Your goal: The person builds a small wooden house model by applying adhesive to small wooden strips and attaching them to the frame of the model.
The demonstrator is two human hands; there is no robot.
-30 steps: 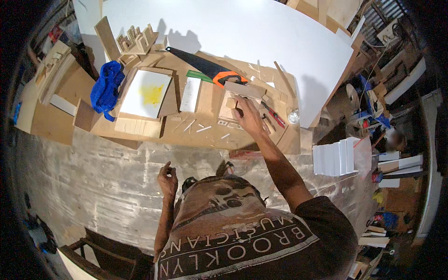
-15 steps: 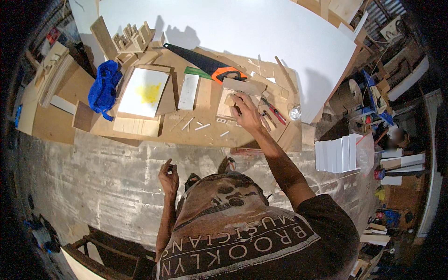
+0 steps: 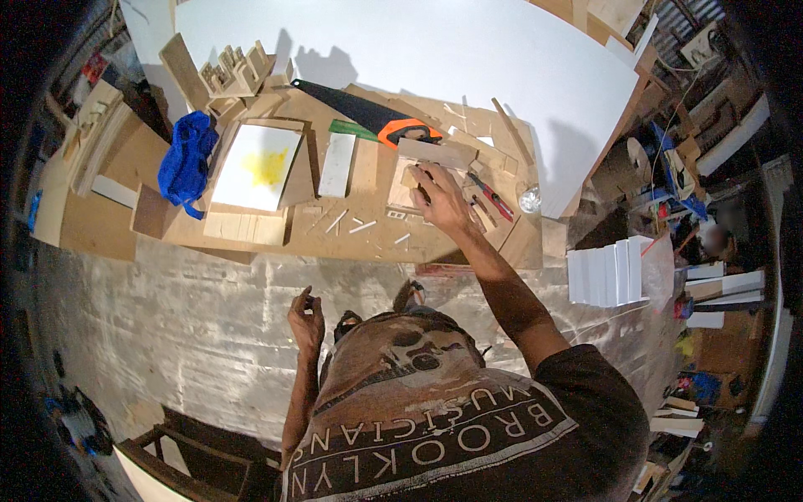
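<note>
Right hand (image 3: 440, 199) is staying at the small, tan, wooden block (image 3: 410, 177); work is holding position.
Block is sitting at its ten o'clock; fingers are curving narrowly, hold indeterminable. Left hand (image 3: 306, 321) is hanging half-curled, view's eight o'clock, contents indeterminable.

Two lines of pale capital lettering (image 3: 431, 456), upside down, across the dark T-shirt (image 3: 493, 410), framed by pale rules
</note>
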